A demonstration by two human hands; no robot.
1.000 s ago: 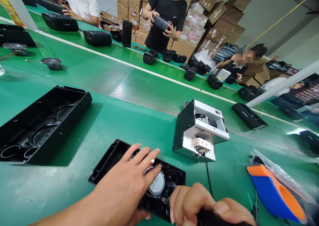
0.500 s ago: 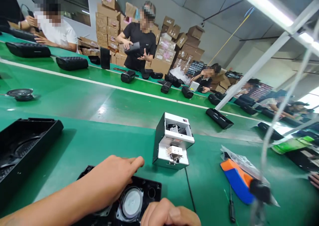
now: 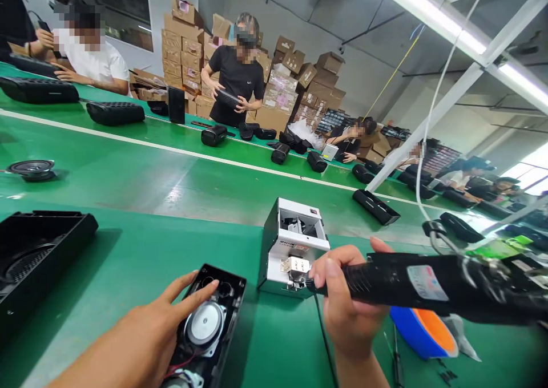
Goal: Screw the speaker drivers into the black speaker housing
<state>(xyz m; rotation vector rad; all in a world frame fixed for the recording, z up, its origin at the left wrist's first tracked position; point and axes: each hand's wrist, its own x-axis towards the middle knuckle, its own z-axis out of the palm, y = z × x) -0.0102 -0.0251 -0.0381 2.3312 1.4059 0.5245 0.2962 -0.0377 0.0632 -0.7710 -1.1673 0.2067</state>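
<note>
My left hand (image 3: 145, 334) rests flat on a black speaker housing (image 3: 214, 325) at the bottom, fingers spread beside its round silver driver (image 3: 201, 325). My right hand (image 3: 346, 302) grips a black electric screwdriver (image 3: 428, 285) held sideways, its tip at the front of the white and black screw feeder box (image 3: 293, 245). A white cable (image 3: 432, 108) runs from the screwdriver up to the overhead frame.
A larger black speaker shell (image 3: 38, 257) lies at the left edge, a loose speaker driver (image 3: 32, 168) behind it. A blue and orange tub (image 3: 422, 334) sits at the right under the screwdriver. Across the green conveyor (image 3: 171, 177) several people handle black speakers beside stacked cartons (image 3: 184, 40).
My right hand lifted the screwdriver from the bottom edge up to the feeder's front. The left hand slid back on the housing, which now lies turned lengthwise. The camera view tilted up.
</note>
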